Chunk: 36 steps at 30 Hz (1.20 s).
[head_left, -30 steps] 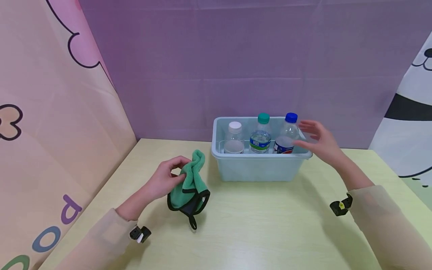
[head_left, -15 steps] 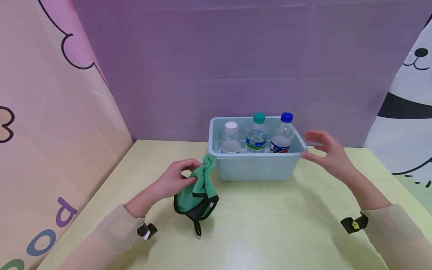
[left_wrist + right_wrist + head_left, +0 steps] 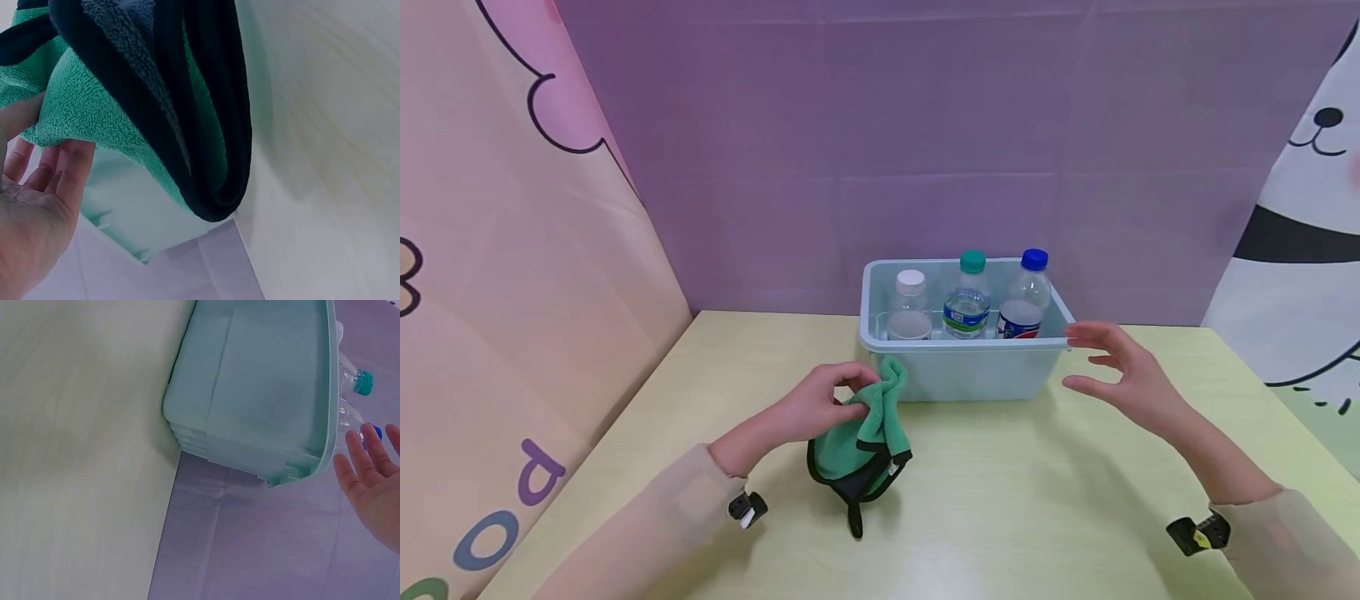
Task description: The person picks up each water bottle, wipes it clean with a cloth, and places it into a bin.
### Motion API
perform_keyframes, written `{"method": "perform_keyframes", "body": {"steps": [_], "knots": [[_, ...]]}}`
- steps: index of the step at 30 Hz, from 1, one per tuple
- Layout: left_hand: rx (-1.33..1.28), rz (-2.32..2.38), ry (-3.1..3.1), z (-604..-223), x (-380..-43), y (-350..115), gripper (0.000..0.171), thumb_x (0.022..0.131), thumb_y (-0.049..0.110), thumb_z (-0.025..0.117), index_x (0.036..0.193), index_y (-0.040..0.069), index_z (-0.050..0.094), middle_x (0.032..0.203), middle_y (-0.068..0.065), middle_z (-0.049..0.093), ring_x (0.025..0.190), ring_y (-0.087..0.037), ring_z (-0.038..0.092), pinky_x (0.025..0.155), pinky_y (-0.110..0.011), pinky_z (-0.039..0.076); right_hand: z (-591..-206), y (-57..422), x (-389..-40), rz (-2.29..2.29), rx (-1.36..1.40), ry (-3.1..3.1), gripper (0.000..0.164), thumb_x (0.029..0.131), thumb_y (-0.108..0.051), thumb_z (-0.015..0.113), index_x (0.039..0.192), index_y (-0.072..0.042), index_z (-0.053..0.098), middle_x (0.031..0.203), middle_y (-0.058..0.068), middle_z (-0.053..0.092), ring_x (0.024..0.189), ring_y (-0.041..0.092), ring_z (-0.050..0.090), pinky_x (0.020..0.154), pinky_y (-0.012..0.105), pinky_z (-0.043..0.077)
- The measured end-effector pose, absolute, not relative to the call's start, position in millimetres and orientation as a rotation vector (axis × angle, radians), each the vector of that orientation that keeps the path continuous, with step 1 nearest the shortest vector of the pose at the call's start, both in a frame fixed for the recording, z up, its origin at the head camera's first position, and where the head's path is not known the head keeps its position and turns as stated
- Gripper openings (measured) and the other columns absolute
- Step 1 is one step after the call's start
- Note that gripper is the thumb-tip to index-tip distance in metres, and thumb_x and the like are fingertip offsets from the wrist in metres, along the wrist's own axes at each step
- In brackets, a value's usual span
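Note:
My left hand [image 3: 823,404] pinches a green towel [image 3: 842,450] with black edging and a dark hanging loop, which droops in folds over the table in front of the bin. In the left wrist view the towel [image 3: 94,106] lies between thumb and fingers, its dark inner side showing. My right hand [image 3: 1131,379], fingers parted and holding nothing, is beside the front right corner of a pale blue plastic bin [image 3: 970,377]. Upright in the bin are a white-capped bottle [image 3: 911,312], a green-capped bottle [image 3: 967,304] and a blue-capped bottle [image 3: 1026,302].
The bin stands near the back edge of a light wooden table [image 3: 1000,500]. A purple cloth backdrop [image 3: 925,150] hangs behind, with printed cloths at left and right. Small black cameras sit at both wrists.
My left hand has carried the towel to the right, toward the bin's front left. My right hand has drawn back from beside the blue-capped bottle, toward me and outside the rim.

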<state>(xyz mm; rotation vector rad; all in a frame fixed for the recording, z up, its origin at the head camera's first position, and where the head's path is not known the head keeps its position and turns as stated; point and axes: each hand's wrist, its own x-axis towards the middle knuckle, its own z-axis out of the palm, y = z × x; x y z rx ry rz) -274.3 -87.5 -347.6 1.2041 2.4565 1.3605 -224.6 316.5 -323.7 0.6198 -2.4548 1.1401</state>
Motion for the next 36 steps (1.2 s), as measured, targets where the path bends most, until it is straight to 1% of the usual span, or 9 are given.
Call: {"method": "perform_keyframes", "body": {"steps": [4,7,9,13,16,19,26,31,36], "knots": [[1.243,1.327,2.447,-351.9,-276.0,-80.4,0.024,0.086,-0.005,0.067,0.106,0.006,0.066,0.093,0.001,0.063,0.089,-0.017,0.056,0.075,-0.039,0.052,-329.4,316.3,-217.4,1.137,0.644,-2.455,0.061,0.08,0.002,0.076,0.134,-0.003,0.048,0.122,-0.01,0.056,0.11,-0.002,0.052,0.087,0.01,0.041],[1.262,1.304,2.432,-356.3,-277.1,-76.5,0.023,0.086,-0.004,0.068,0.106,0.007,0.066,0.093,0.003,0.063,0.089,-0.015,0.056,0.079,-0.038,0.05,-334.3,316.2,-212.5,1.147,0.658,-2.46,0.062,0.08,0.003,0.076,0.135,-0.003,0.048,0.122,-0.015,0.055,0.109,-0.003,0.052,0.086,0.011,0.041],[1.269,1.29,2.425,-359.6,-278.0,-73.7,0.023,0.086,-0.004,0.068,0.107,0.007,0.067,0.093,0.004,0.063,0.089,-0.014,0.056,0.082,-0.039,0.049,-337.6,316.2,-209.6,1.155,0.666,-2.462,0.062,0.079,0.003,0.076,0.134,-0.002,0.048,0.122,-0.013,0.055,0.109,-0.002,0.053,0.086,0.012,0.042],[1.303,1.255,2.422,-364.8,-279.6,-67.3,0.024,0.085,-0.003,0.069,0.106,0.007,0.067,0.093,0.004,0.063,0.087,-0.013,0.056,0.087,-0.04,0.048,-344.9,316.8,-204.9,1.161,0.671,-2.472,0.061,0.079,0.003,0.077,0.133,-0.002,0.049,0.124,-0.003,0.057,0.108,-0.002,0.054,0.084,0.012,0.043],[1.334,1.22,2.419,-368.9,-280.7,-61.8,0.024,0.084,-0.003,0.07,0.106,0.006,0.067,0.093,0.005,0.063,0.085,-0.011,0.056,0.087,-0.035,0.047,-349.7,317.2,-202.0,1.157,0.669,-2.489,0.062,0.078,0.002,0.078,0.133,-0.003,0.049,0.123,0.002,0.058,0.108,-0.003,0.055,0.084,0.013,0.044],[1.359,1.187,2.401,-373.7,-281.4,-56.1,0.024,0.084,-0.002,0.071,0.106,0.006,0.067,0.092,0.006,0.062,0.085,-0.01,0.055,0.084,-0.032,0.047,-353.4,317.1,-199.5,1.167,0.682,-2.493,0.062,0.078,0.002,0.078,0.133,-0.004,0.049,0.123,0.003,0.058,0.108,-0.002,0.055,0.084,0.013,0.044],[1.39,1.115,2.37,-385.3,-283.3,-43.9,0.023,0.084,0.0,0.072,0.106,0.007,0.067,0.091,0.006,0.063,0.083,-0.007,0.056,0.081,-0.026,0.047,-357.4,317.3,-196.7,1.191,0.725,-2.464,0.063,0.077,0.005,0.077,0.133,-0.002,0.049,0.123,0.0,0.059,0.108,-0.001,0.056,0.083,0.015,0.045],[1.363,1.1,2.373,-388.9,-282.5,-41.8,0.023,0.084,0.003,0.074,0.106,0.007,0.067,0.092,0.006,0.063,0.085,-0.008,0.056,0.082,-0.026,0.046,-358.3,315.8,-197.0,1.202,0.724,-2.472,0.062,0.077,0.004,0.078,0.132,-0.002,0.049,0.122,0.005,0.06,0.107,0.0,0.056,0.083,0.016,0.045],[1.314,1.125,2.357,-388.4,-282.1,-43.9,0.024,0.085,0.009,0.075,0.108,0.007,0.068,0.096,0.005,0.065,0.087,-0.008,0.057,0.082,-0.029,0.048,-357.5,314.4,-196.3,1.187,0.732,-2.48,0.062,0.077,0.004,0.078,0.132,-0.001,0.049,0.121,0.005,0.06,0.107,-0.001,0.056,0.083,0.015,0.045]]}}
